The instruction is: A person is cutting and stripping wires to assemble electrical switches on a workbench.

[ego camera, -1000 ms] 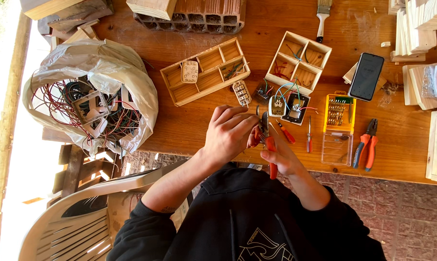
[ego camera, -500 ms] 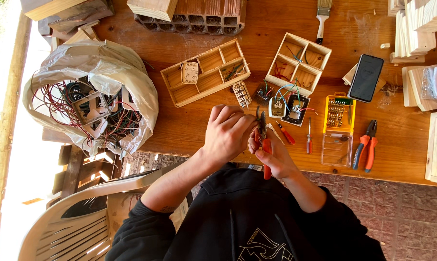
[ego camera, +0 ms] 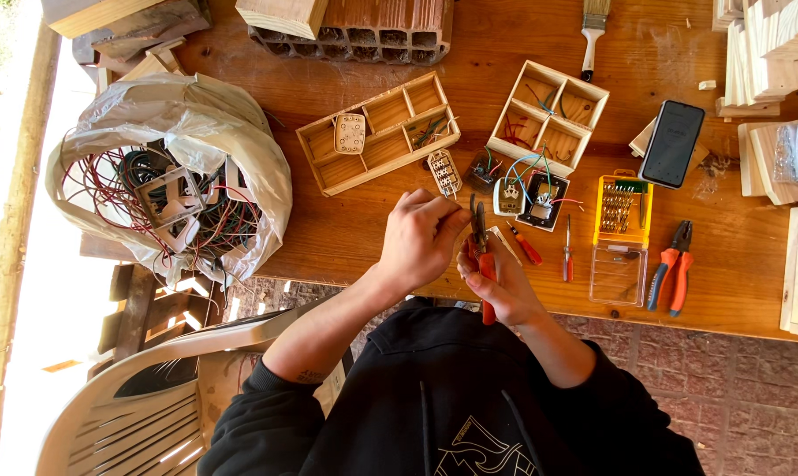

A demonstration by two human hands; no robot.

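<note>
1. Right hand (ego camera: 505,282) is closed around the red-handled pliers (ego camera: 481,256), held just in front of the long wooden divided tray (ego camera: 377,132), pliers tip pointing toward the tray.
2. Left hand (ego camera: 421,238) sits just left of the pliers, fingertips pinched together at the pliers' tip; what they pinch is too small to tell.
3. White socket insert (ego camera: 350,133) lies in that tray's left compartment.
4. Square wooden four-compartment box (ego camera: 547,116) holding wire scraps lies right of the tray.
5. Yellow plastic bit case (ego camera: 624,210), lid open, lies farther right; black phone (ego camera: 671,143) beyond it.
6. Clear plastic bag of tangled wires (ego camera: 165,176) lies well left of the tray.
</note>
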